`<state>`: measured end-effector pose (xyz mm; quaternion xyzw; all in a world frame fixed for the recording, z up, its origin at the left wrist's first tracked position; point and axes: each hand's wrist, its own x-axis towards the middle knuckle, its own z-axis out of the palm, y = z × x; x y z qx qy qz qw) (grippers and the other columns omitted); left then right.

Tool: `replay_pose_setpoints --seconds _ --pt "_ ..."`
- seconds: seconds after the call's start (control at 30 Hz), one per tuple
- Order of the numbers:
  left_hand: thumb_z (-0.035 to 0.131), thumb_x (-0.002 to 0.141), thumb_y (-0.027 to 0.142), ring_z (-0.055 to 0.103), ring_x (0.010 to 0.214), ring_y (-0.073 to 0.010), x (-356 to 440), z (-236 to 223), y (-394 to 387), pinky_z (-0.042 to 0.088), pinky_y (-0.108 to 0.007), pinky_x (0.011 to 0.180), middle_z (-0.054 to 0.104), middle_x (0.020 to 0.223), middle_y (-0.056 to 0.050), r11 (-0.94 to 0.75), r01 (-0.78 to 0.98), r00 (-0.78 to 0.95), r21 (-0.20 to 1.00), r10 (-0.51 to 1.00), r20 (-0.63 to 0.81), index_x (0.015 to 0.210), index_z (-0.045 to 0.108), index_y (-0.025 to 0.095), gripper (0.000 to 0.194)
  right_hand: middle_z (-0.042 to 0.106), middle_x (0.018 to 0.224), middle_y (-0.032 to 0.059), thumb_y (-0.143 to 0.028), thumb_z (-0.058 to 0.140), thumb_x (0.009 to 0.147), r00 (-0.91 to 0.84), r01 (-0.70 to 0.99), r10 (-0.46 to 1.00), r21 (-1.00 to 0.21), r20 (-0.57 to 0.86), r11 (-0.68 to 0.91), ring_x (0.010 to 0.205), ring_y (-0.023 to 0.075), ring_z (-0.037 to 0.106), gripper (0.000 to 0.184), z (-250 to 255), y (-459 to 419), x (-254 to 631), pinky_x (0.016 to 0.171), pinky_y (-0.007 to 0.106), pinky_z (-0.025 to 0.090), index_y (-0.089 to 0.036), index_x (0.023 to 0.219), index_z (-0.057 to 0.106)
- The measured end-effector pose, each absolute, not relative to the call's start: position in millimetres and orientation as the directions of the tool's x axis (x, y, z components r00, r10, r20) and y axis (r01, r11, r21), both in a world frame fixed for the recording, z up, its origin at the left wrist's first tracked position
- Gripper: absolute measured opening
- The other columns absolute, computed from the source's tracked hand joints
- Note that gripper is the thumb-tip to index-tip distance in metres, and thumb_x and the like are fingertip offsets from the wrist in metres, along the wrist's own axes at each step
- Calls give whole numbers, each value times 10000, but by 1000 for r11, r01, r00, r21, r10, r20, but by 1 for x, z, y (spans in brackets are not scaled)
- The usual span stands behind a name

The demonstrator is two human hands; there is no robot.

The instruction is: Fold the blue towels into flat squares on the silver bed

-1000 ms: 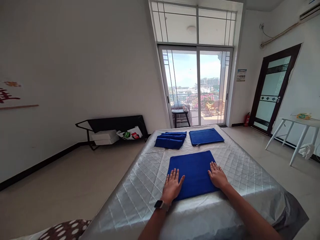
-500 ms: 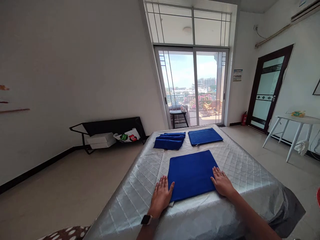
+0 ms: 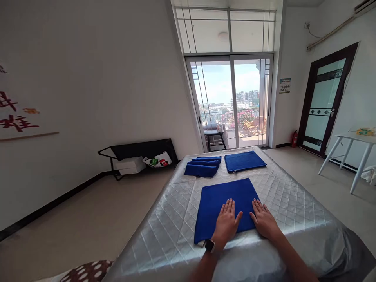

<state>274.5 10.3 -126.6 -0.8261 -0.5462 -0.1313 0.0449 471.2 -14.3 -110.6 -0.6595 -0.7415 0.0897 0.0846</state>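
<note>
Your left hand [image 3: 227, 223] lies palm down on a blue cloth [image 3: 216, 199], and your right hand [image 3: 264, 221] is at its 3 o'clock edge; both are open, thumbs spread. The cloth reaches past your fingertips toward 12 and out to 9. Two flat cloths show: this one and a far cloth [image 3: 245, 160] at 1 o'clock; one pleated blue bundle [image 3: 202, 168] sits at 11. Your cloth's wider span runs roughly 9 to 3, its right end slightly farther away.
</note>
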Motion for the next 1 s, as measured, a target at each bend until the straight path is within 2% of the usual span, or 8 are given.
replay_pose_setpoints --seconds 0.1,0.2,0.33,0.47,0.57,0.67,0.8,1.0 --pt "126 1024 545 312 1506 -240 313 -130 16 314 -434 1226 387 1604 -123 -471 875 440 114 871 217 1527 402 119 714 282 1631 131 -410 260 1027 -136 961 991 -241 19 136 1528 231 220 639 -113 -13 473 1233 418 202 -84 1575 300" --pt "112 1018 553 306 1507 -255 310 -140 22 309 -460 1225 395 1599 -124 -442 890 417 115 888 192 1533 394 132 722 262 1639 118 -410 256 1026 -145 962 989 -233 19 145 1529 226 216 635 -115 -11 473 1236 419 195 -98 1577 300" --pt "132 1013 578 298 1506 -288 249 -148 30 298 -495 1221 366 1600 -157 -299 952 286 64 946 155 1540 370 102 749 230 1648 112 -413 248 1027 -129 964 992 -236 -2 124 1535 216 192 647 -116 -10 472 1245 397 156 -84 1584 265" --pt "155 1020 547 273 1511 -311 171 -155 25 275 -502 1225 286 1613 -213 -142 990 141 -4 984 108 1534 331 11 763 223 1651 103 -427 224 1031 -126 959 992 -256 -8 120 1538 215 179 652 -114 -12 472 1247 401 146 -93 1591 246" --pt "149 1023 531 278 1510 -306 135 -168 15 288 -496 1220 286 1612 -226 -126 992 125 -2 981 146 1533 310 -13 763 226 1649 113 -448 209 1033 -129 952 992 -280 -2 124 1538 224 177 669 -115 -14 473 1247 412 156 -76 1588 242" --pt "186 1029 501 330 1492 -296 124 -182 6 320 -490 1208 369 1590 -205 -146 989 142 0 961 239 1527 363 41 701 236 1646 118 -439 219 1033 -134 949 991 -286 26 136 1536 229 187 661 -116 -14 474 1245 425 174 -76 1584 261" --pt "259 1029 302 428 1440 -295 124 -192 -1 362 -524 1176 489 1534 -165 -254 963 269 -88 900 343 1452 519 172 513 264 1636 138 -414 241 1032 -146 950 988 -272 40 152 1532 236 203 648 -119 -13 476 1238 443 207 -62 1574 279" --pt "335 1012 244 457 1423 -278 128 -189 -8 375 -523 1168 509 1519 -165 -272 955 298 -121 877 377 1470 499 189 490 269 1639 136 -422 225 1042 -161 956 986 -245 32 164 1525 234 230 635 -119 -15 481 1232 444 226 -92 1583 263"
